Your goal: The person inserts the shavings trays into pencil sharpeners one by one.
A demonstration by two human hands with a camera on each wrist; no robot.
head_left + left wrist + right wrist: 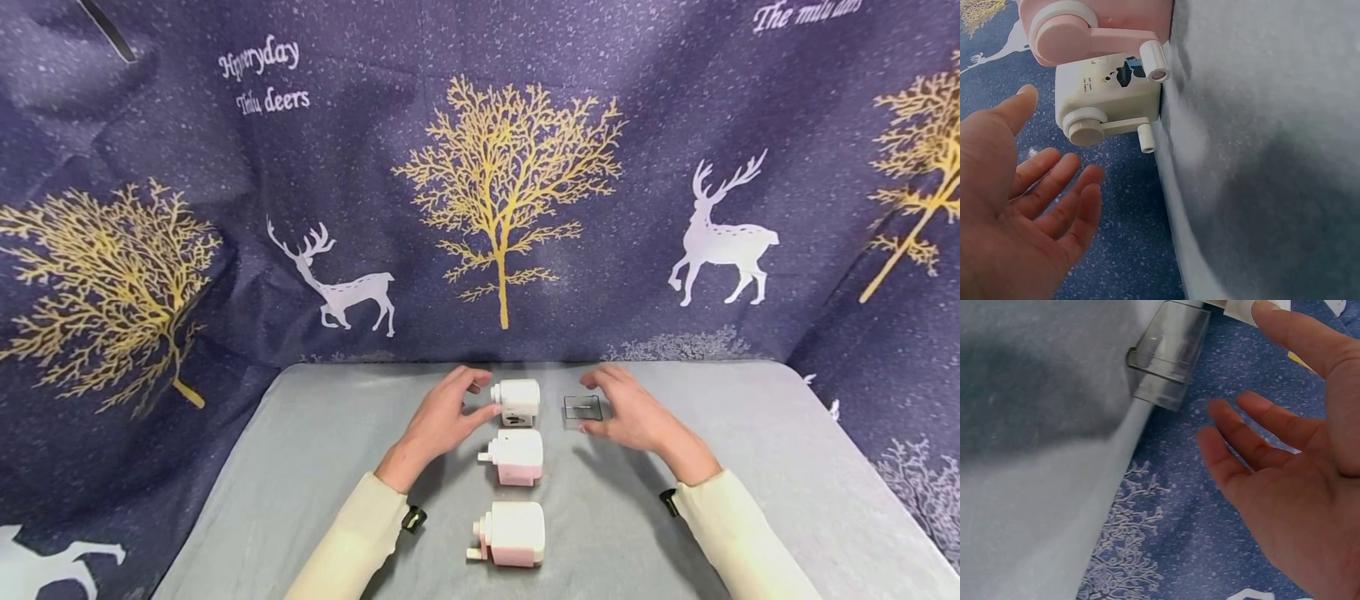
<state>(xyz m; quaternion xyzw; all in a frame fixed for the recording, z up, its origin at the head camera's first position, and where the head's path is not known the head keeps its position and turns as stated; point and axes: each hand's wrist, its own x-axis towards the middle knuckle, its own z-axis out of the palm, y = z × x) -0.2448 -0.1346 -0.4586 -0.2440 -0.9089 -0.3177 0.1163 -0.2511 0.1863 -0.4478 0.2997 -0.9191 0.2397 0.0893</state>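
My left hand (441,415) is beside the crank side of a white pencil sharpener (519,392) at the back of the row. Its fingers are loosely bent and hold nothing, with the thumb tip near the body in the head view. The left wrist view shows a gap between those fingers and the white sharpener (1100,87), which has a small dark print. To the right stands a clear shavings drawer (583,408), separate from the sharpeners. My right hand (632,414) is around its right side, fingers spread apart from the clear drawer (1169,353) in the right wrist view.
Two pink and white crank sharpeners stand in line nearer to me, a middle one (519,458) and a front one (517,533). All three cranks point left. Behind the grey tabletop (315,500) hangs a dark blue cloth (525,350) with trees and deer.
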